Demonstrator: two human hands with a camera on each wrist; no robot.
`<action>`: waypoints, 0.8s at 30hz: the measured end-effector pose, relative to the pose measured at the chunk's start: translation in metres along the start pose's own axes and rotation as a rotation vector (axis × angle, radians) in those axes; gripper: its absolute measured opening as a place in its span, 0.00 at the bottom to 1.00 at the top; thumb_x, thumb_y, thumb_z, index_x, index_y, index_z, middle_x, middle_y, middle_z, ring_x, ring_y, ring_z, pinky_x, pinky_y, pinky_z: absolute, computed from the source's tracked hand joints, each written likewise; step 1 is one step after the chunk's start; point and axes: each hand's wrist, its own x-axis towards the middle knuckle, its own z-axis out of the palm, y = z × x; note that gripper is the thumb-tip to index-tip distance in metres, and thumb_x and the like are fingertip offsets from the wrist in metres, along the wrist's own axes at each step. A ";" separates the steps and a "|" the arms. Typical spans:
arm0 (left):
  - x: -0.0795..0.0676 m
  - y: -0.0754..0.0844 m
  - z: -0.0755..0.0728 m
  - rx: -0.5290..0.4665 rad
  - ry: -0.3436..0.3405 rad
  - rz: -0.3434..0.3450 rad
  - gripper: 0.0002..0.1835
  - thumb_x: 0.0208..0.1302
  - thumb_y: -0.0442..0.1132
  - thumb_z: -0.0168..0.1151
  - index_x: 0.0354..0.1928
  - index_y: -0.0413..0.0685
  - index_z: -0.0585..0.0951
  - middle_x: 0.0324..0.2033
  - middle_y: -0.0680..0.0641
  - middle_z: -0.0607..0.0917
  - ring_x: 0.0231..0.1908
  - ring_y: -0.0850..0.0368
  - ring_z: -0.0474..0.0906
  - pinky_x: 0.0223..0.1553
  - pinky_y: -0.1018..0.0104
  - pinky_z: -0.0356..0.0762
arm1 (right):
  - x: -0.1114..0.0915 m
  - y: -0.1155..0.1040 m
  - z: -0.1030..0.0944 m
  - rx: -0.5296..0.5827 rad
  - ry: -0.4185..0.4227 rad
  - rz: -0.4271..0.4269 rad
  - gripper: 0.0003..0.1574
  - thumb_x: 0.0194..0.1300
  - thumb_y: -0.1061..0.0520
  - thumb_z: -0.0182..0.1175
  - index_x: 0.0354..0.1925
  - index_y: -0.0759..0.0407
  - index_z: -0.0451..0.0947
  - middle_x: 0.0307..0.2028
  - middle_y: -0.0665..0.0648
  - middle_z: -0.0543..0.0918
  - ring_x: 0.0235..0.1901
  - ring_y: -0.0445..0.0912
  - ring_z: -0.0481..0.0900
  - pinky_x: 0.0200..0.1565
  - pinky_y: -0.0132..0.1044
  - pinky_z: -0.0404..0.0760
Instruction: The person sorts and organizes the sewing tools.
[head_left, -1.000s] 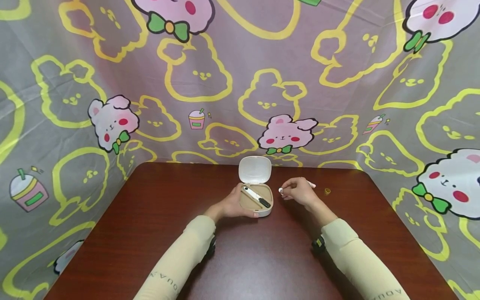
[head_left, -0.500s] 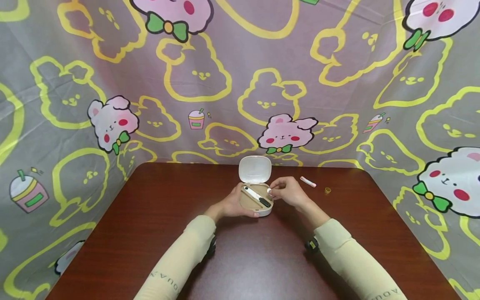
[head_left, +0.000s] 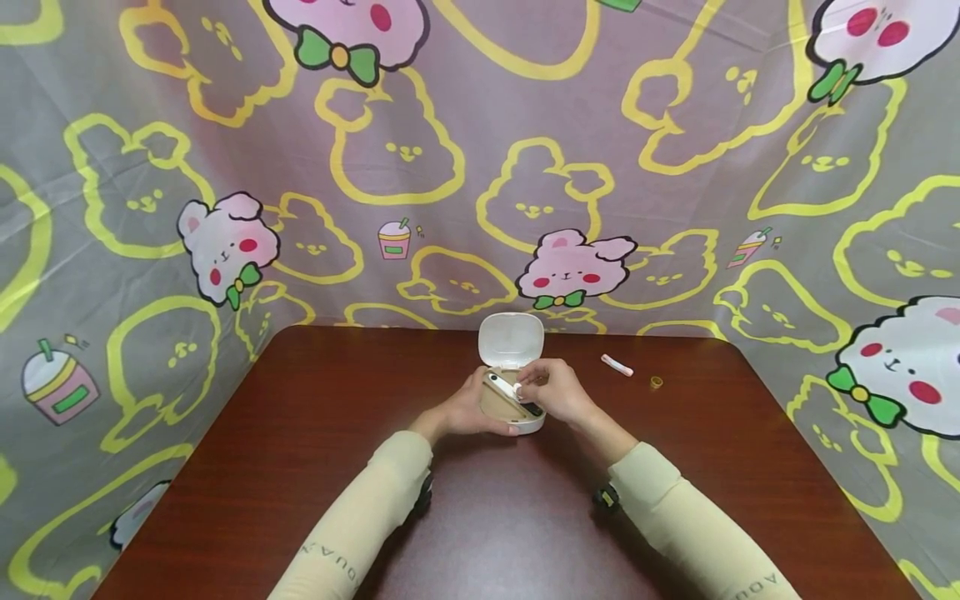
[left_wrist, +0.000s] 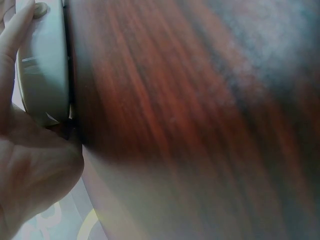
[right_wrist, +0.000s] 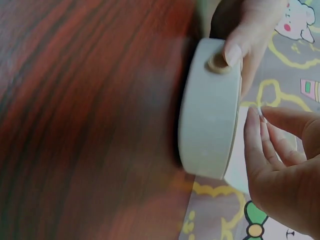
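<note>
A white case (head_left: pixel 528 427) with rounded corners stands on the table, its lid (head_left: pixel 512 338) raised at the back. My left hand (head_left: pixel 463 408) grips it from the left, the thumb along the front near a round button (right_wrist: pixel 218 64) seen in the right wrist view. Inside, a slim white-and-black tool (head_left: pixel 501 383) lies aslant on a tan insert (head_left: pixel 498 407). Over the case, my right hand (head_left: pixel 558 392) pinches a small white roundish piece (head_left: pixel 517 388), mostly hidden by the fingertips. In the left wrist view, my left hand (left_wrist: pixel 35 170) cups the case's side (left_wrist: pixel 45 75).
To the right on the brown table (head_left: pixel 360 375) lie a short pink-and-white stick (head_left: pixel 617 365) and a small yellowish ring-like thing (head_left: pixel 656 382). A patterned curtain (head_left: pixel 420 167) hangs behind the table and along both sides.
My right hand has moved left with the small white piece, from beside the case to above its inside. The pink-and-white stick has come fully into sight. My left hand and the case stay put.
</note>
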 end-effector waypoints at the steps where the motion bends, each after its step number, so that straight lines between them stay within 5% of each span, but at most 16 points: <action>1: 0.000 0.000 0.000 -0.004 0.000 0.000 0.61 0.43 0.53 0.85 0.72 0.41 0.55 0.62 0.39 0.68 0.58 0.48 0.69 0.60 0.56 0.67 | 0.000 0.000 0.002 -0.019 0.006 -0.009 0.11 0.59 0.70 0.68 0.42 0.70 0.84 0.33 0.59 0.87 0.35 0.46 0.83 0.36 0.37 0.84; 24: -0.002 0.004 -0.001 -0.002 -0.003 -0.017 0.61 0.44 0.53 0.85 0.73 0.42 0.55 0.63 0.38 0.67 0.59 0.47 0.69 0.62 0.55 0.67 | -0.004 0.005 0.017 -0.118 -0.010 -0.163 0.05 0.59 0.68 0.69 0.36 0.62 0.85 0.31 0.54 0.87 0.34 0.43 0.84 0.40 0.36 0.80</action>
